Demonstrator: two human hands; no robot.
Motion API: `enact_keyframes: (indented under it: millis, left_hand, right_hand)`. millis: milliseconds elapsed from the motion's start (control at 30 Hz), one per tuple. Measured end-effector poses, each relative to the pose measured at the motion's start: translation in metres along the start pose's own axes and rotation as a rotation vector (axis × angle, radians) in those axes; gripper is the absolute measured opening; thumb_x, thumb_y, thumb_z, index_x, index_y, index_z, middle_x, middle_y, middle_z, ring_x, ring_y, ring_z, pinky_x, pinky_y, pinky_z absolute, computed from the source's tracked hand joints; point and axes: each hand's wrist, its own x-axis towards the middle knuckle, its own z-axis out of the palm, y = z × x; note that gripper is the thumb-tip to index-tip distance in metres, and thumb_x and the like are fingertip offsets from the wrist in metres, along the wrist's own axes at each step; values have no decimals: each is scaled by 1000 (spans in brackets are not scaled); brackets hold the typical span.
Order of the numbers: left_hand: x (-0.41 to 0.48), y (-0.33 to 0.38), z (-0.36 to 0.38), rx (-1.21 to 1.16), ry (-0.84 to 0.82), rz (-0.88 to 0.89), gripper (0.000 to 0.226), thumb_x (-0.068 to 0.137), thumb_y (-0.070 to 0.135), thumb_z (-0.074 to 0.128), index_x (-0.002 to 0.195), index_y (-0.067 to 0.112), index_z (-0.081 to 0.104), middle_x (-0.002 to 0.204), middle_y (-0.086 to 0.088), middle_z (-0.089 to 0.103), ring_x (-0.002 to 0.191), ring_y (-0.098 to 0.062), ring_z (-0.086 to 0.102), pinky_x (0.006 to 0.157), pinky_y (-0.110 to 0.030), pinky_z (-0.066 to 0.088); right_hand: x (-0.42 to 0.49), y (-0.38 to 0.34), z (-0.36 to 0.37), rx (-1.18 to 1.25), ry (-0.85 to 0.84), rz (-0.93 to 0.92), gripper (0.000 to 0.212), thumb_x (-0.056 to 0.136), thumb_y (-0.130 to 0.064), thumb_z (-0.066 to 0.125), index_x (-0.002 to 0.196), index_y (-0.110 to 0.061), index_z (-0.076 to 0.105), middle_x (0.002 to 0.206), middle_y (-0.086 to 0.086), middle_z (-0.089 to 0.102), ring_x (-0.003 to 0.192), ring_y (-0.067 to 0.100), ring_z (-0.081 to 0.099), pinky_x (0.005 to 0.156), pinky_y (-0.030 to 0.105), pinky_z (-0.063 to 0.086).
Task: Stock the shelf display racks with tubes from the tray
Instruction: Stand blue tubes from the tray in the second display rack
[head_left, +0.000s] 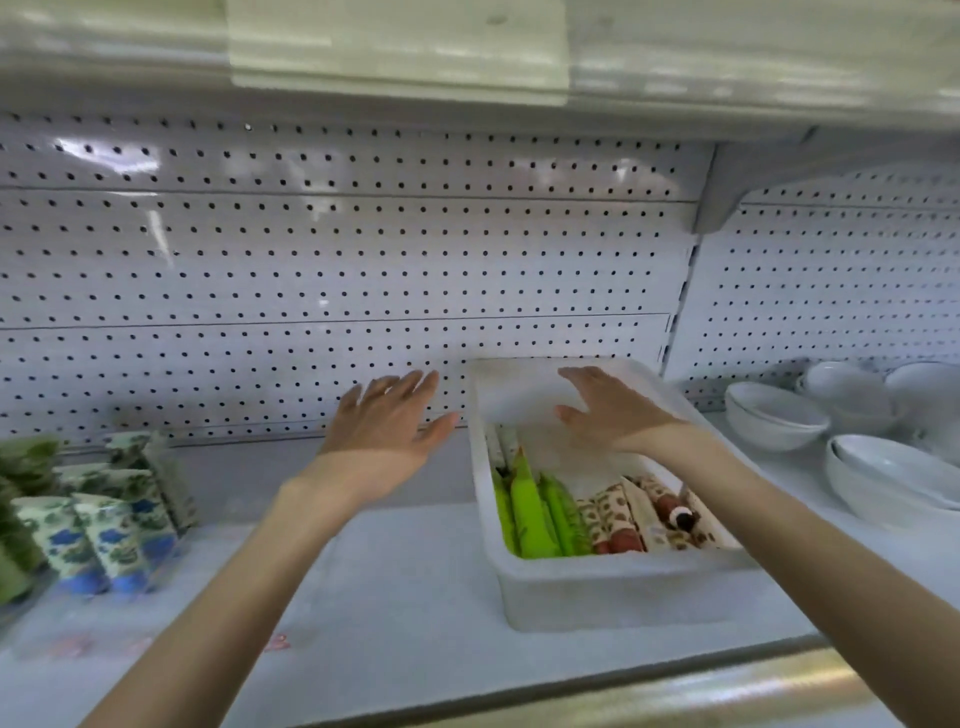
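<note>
Tray, right of shelf: green and patterned tubes inside. Right hand over it, left hand beside, both spread, empty. Rack far left, part-stocked. Step: picking. Next: grasp one tube.

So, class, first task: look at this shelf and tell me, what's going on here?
A person is stocking a shelf. Both hands are open and empty: the left hand hovers beside a white tray, the right hand reaches over its far end. Green tubes and brown-patterned tubes lie in the tray. Blue-printed tubes stand at the left, white bowls at the right.
</note>
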Motion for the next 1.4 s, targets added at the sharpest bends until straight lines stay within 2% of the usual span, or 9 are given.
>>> enact_keyframes:
  millis: [100,233,467,567,867,933,1067,1200,1400]
  left_hand:
    - [6,11,7,-48,-13,-19,57,98,49,25,148,23,17,155,6,20,141,-16,18,115,-36,15]
    - [11,20,10,-145,-10,-30,57,97,49,24,148,23,19,153,5,25,139,-17,23,111,-34,18]
    - [16,13,11,-167,-22,-23,58,97,51,21,147,21,20,151,3,31,136,-19,30,108,-35,23]
    - [18,7,13,-174,-29,-42,57,97,51,20,147,22,22,150,2,33,134,-20,33,106,-34,23]
    - [27,10,16,-235,-19,-14,60,96,53,19,144,19,28,144,-1,42,130,-21,40,103,-37,30]
    - [27,11,14,-275,-13,-12,58,96,52,21,144,19,29,145,0,41,130,-20,39,103,-36,30]
    - [29,10,14,-394,1,-28,58,96,53,24,144,22,31,148,5,36,135,-15,33,107,-34,26]
    - [37,5,15,-552,56,-71,52,95,49,36,138,20,40,140,3,46,125,-16,45,106,-37,34]
    - [47,1,9,-727,158,-78,44,95,39,46,133,16,48,137,2,50,128,-13,43,101,-28,34]
  right_hand:
    - [29,-9,3,129,-145,3,56,98,-29,44,146,-11,23,148,10,35,132,25,39,104,32,33]
    - [60,-22,19,262,-322,151,45,96,-22,48,135,0,37,127,14,53,105,26,61,89,37,53]
    - [82,-18,55,398,-375,260,19,87,-10,63,102,1,58,81,11,60,65,18,59,74,34,56]
    - [80,-7,55,538,-406,293,6,85,-12,66,89,-8,63,93,10,65,69,16,62,63,27,53]
    - [76,-2,59,605,-427,296,20,89,-13,61,106,-6,68,107,10,66,84,18,60,72,27,50]
    - [77,-1,61,639,-425,307,24,87,-11,63,109,-2,67,103,10,66,80,17,61,72,28,50]
    - [73,-5,57,730,-432,265,4,88,-10,62,88,-10,66,77,3,60,63,12,54,66,25,49]
    - [71,-11,44,916,-322,188,7,89,-7,61,84,-7,56,56,0,49,51,12,43,60,25,45]
    - [63,-40,20,1003,39,-65,29,82,-19,71,102,-11,51,92,-1,61,85,16,62,80,31,50]
